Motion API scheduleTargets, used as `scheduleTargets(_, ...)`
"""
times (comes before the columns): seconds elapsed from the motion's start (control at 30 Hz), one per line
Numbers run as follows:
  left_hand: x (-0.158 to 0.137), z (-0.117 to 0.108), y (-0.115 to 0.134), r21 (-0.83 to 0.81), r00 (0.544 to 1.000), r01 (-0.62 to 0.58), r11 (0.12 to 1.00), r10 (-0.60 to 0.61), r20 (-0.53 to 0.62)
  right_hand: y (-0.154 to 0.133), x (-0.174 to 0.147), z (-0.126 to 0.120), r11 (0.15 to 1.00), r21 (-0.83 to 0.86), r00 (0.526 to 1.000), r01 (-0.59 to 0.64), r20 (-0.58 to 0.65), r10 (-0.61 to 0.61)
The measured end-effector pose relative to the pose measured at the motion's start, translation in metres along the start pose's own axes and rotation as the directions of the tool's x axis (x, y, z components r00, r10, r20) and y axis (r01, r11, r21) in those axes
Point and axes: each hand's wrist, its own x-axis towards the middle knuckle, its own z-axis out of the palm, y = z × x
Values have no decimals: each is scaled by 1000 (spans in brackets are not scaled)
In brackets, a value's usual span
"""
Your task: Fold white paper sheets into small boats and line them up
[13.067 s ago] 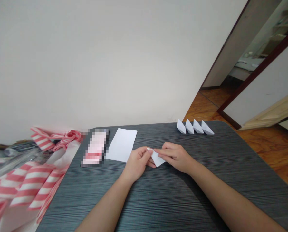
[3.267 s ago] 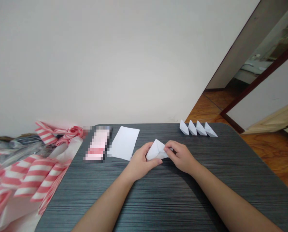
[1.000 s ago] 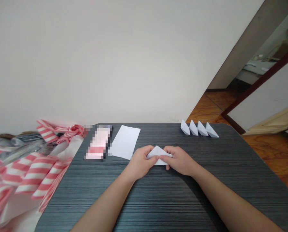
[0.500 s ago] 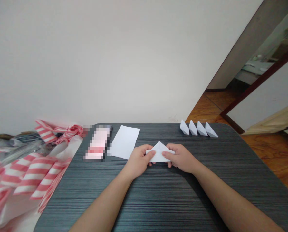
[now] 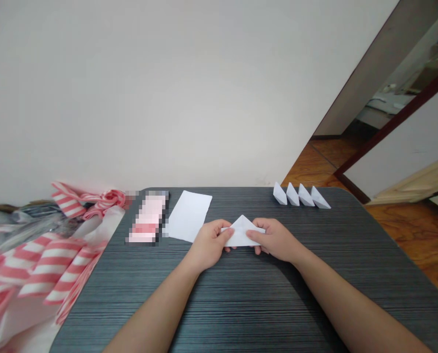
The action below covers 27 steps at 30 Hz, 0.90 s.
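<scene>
A folded white paper (image 5: 242,236), peaked at the top with a straight lower edge, is held just above the dark table. My left hand (image 5: 212,242) pinches its left end, thumb on the near face and fingers behind. At the other end my right hand (image 5: 274,239) grips it the same way, its thumb lying across the front. The fingers behind the paper are partly hidden. Beyond my left hand lies a stack or sheet of white paper (image 5: 188,215). Several folded white paper boats (image 5: 293,194) stand in a row near the table's far right edge.
A phone-shaped object (image 5: 147,215), blurred by pixelation, lies on the table (image 5: 219,304) at the far left. Red-and-white striped cloth (image 5: 62,255) is heaped left of the table. A pale wall (image 5: 189,98) rises behind it, and wooden floor (image 5: 410,235) shows at the right.
Hardly anything differs. The view has shifted very slightly, and both hands keep the same hold on the folded paper.
</scene>
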Motion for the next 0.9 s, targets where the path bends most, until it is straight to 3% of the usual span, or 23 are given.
scheduleTargets(0.43, 2, -2, -7, -3, 995, -33, 999, 32, -90, 5, 2, -4, 1000, 11, 1000, -27, 12, 27)
scheduleTargets(0.7, 5, -3, -12, 3, 988, -52, 999, 52, -146, 9, 3, -11, 999, 1, 998, -41, -44, 41)
scheduleTargets(0.9, 5, -3, -11, -54, 991, -38, 998, 31, -131, 7, 3, -8, 999, 47, 1000, -25, -13, 25)
